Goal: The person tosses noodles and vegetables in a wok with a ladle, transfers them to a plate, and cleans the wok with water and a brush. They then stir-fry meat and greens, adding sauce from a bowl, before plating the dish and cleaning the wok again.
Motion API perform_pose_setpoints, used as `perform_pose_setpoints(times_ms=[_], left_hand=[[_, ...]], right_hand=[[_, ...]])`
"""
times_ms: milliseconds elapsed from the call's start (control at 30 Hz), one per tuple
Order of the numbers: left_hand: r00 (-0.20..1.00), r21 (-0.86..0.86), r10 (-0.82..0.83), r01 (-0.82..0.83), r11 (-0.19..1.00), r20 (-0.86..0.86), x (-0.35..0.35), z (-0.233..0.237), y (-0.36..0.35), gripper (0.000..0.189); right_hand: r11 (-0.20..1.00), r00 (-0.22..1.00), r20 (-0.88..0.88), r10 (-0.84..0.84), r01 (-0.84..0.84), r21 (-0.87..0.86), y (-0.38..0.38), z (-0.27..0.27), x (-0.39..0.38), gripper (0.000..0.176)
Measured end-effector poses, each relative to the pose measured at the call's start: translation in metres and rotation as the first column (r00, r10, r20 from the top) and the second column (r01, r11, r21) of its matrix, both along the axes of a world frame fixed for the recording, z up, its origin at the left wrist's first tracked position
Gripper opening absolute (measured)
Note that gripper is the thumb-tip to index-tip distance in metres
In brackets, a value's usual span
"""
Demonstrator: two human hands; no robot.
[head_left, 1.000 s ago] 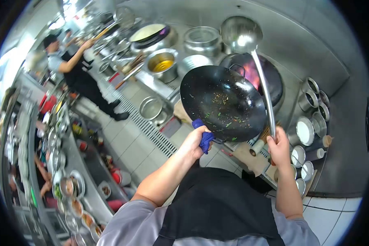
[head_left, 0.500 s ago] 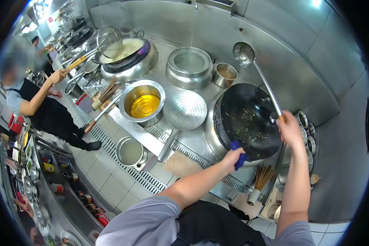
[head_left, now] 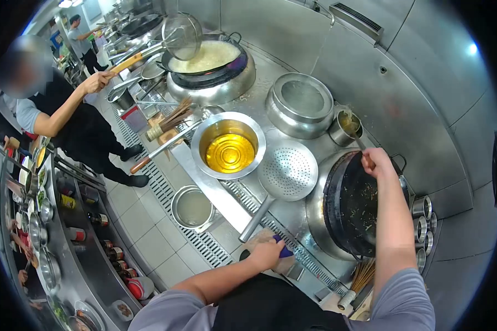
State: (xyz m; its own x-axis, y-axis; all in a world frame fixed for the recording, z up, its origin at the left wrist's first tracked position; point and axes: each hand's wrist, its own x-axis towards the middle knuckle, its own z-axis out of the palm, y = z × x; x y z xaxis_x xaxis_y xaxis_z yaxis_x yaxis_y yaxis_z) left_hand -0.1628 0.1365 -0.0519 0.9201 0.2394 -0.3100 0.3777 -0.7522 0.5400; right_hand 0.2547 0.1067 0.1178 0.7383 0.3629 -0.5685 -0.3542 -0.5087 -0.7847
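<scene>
My right hand (head_left: 376,161) is closed round the ladle's handle (head_left: 360,143), above the far rim of the black wok (head_left: 356,212). The ladle's head is at the small metal pot (head_left: 346,128), where something pale shows at the rim. Bits of food cling to the wok's inside. Near the counter's front edge, my left hand (head_left: 266,254) is closed on a purple cloth (head_left: 284,248), apart from the wok. Left of the wok lies a perforated strainer (head_left: 288,170), next to a pot of yellow oil (head_left: 229,146).
A co-worker (head_left: 55,110) at the left holds a wire skimmer (head_left: 181,36) over another wok (head_left: 204,58). A lidded round pot (head_left: 299,102) stands behind the strainer. A bamboo brush (head_left: 361,278) lies by the counter's front edge. Small metal cups (head_left: 421,207) are at the right.
My left hand has left the wok's rim with the purple cloth. My right hand has brought the ladle down from above the wok to the small pot. The view has shifted.
</scene>
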Motion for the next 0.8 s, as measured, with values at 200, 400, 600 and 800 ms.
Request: perform_pose_setpoints(times_ms=[200,400,600,800], left_hand=[[0.986,0.250,-0.127,0.150,0.957,-0.104,0.011,0.008,-0.009,0.031],[0.993,0.369,-0.068,0.099,0.924,-0.095,0.000,0.010,-0.013,0.039],[0.924,0.116,0.101,-0.153,0.981,0.369,-0.031,0.058,-0.019,0.048],[0.761,-0.065,0.143,-0.133,0.989,0.633,-0.023,0.092,-0.056,0.027]], right_hand=[[0.900,0.690,0.657,0.304,0.018,-0.436,-0.005,0.036,-0.067,0.021],[0.982,0.873,0.458,0.168,-0.108,-0.155,0.049,-0.009,-0.084,0.011],[0.825,0.823,-0.567,0.036,0.295,0.482,0.056,-0.010,-0.085,0.016],[0.639,0.748,-0.637,0.187,0.400,0.657,-0.024,0.036,-0.107,0.020]])
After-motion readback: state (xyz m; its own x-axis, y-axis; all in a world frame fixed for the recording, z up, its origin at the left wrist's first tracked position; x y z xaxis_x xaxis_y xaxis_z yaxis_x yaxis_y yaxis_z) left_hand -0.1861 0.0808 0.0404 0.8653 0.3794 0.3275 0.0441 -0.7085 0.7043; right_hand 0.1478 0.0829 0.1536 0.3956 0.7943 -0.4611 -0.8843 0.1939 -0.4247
